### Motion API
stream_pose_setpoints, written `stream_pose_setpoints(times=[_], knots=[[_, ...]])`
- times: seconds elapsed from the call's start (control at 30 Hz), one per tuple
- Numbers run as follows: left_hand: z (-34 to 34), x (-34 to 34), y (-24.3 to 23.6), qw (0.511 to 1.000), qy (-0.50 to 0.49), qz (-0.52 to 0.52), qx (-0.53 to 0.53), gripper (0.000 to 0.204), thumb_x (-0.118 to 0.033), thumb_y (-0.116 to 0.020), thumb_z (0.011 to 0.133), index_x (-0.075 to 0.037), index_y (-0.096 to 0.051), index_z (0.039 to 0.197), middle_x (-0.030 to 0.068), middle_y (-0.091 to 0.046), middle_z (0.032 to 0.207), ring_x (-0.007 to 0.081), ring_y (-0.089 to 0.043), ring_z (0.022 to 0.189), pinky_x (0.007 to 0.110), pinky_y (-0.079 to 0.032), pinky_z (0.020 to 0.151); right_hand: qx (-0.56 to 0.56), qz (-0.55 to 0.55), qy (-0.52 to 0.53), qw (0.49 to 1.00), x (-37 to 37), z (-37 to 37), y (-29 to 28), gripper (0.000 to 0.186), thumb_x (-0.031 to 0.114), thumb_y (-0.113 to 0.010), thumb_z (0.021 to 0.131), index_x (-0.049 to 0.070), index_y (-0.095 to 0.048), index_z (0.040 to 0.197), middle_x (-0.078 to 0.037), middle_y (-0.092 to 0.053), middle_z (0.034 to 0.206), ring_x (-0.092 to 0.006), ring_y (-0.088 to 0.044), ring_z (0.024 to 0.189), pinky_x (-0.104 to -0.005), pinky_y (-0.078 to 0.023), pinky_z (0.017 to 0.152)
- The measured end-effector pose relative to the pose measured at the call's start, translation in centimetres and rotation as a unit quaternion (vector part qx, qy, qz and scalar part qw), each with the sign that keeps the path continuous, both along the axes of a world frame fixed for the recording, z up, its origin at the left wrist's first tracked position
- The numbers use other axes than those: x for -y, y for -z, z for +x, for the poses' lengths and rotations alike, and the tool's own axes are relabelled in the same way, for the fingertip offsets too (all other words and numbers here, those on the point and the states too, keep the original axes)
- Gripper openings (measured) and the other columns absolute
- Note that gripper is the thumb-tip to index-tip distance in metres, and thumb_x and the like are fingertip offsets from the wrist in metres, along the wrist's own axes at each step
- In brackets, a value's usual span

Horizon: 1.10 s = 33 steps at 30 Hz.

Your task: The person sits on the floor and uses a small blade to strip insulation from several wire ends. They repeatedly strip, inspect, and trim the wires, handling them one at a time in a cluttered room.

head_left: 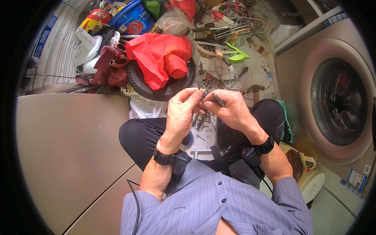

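Note:
My left hand [183, 105] is closed in a pinch, held up over the gap between my knees. A thin dark rod-like piece [199, 78] rises from between its thumb and forefinger. Just to the right, my right hand [231, 109] is closed around a dark, narrow metal tool [219, 99]; its exact kind is hidden by the fingers. The fingertips of both hands nearly meet, and a small bit between them is too small to make out. Below them on the floor lie several tools with coloured handles, partly covered by the hands.
A red cloth bag [158, 56] lies on a black tyre [156, 93] ahead. Wires, a hammer [256, 92] and a light green plastic piece [237, 54] litter the floor. A front-loading washing machine [305, 94] stands right, a beige cabinet [70, 145] left, a blue bucket [135, 19] behind.

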<state>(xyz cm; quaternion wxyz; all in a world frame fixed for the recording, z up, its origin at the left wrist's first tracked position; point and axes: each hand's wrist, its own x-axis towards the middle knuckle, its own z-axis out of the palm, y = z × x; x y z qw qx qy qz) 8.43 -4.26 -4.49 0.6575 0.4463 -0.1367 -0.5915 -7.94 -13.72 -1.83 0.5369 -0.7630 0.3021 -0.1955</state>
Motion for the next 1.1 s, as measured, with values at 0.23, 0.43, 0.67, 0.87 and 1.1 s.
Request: stream_pose_setpoints(times=[0.23, 0.43, 0.67, 0.87, 1.1], knots=[[-0.2, -0.3, -0.3, 0.998, 0.063, 0.014, 0.013, 0.022, -0.006, -0.070, 0.096, 0.002, -0.069, 0.117, 0.0074, -0.074, 0.100, 0.0150, -0.072, 0.084, 0.028, -0.060, 0.075, 0.040, -0.216, 0.018, 0.976, 0.4, -0.4, 1.1, 0.007, 0.006, -0.069, 0.086, 0.003, -0.066, 0.091, -0.015, -0.065, 0.080, -0.0367, -0.065, 0.074, -0.0428, -0.054, 0.065], [-0.3, -0.8, -0.6, 0.980, 0.111, 0.078, 0.147, 0.020, -0.010, -0.078, 0.089, 0.002, -0.074, 0.104, 0.0050, -0.073, 0.087, 0.0091, -0.065, 0.075, 0.023, -0.050, 0.068, 0.055, -0.170, 0.023, 0.984, 0.5, -0.2, 1.5, 0.011, 0.008, -0.070, 0.086, 0.001, -0.064, 0.091, -0.016, -0.064, 0.082, -0.0365, -0.066, 0.075, -0.0421, -0.053, 0.065], [-1.0, -0.6, -0.4, 0.990, 0.059, 0.011, 0.128, 0.003, -0.001, -0.069, 0.090, -0.003, -0.071, 0.091, -0.0031, -0.063, 0.076, 0.0052, -0.053, 0.066, 0.021, -0.042, 0.062, 0.038, -0.146, 0.068, 0.986, -0.2, 0.6, 1.6, 0.009, 0.008, -0.065, 0.092, 0.000, -0.066, 0.094, -0.011, -0.064, 0.080, -0.0229, -0.065, 0.074, -0.0344, -0.051, 0.068], [-1.3, -1.0, -0.9, 0.993, 0.077, -0.081, -0.030, 0.007, 0.002, -0.064, 0.089, -0.003, -0.064, 0.093, 0.0049, -0.061, 0.101, 0.0073, -0.050, 0.065, 0.021, -0.040, 0.060, 0.032, 0.051, 0.169, 0.984, 0.2, 0.3, 1.1, 0.015, 0.013, -0.061, 0.097, -0.001, -0.064, 0.092, -0.012, -0.065, 0.075, -0.0179, -0.062, 0.066, -0.0345, -0.051, 0.062], [-0.8, -0.2, -1.3, 0.994, 0.104, 0.014, -0.025, 0.011, -0.016, -0.067, 0.099, -0.005, -0.067, 0.097, -0.0014, -0.063, 0.078, 0.0026, -0.047, 0.057, 0.018, -0.033, 0.050, 0.156, 0.355, 0.132, 0.912, 0.9, -0.1, 0.5, 0.015, 0.013, -0.060, 0.099, 0.003, -0.067, 0.090, 0.004, -0.050, 0.061, -0.0050, -0.039, 0.049, -0.0233, -0.027, 0.046]])
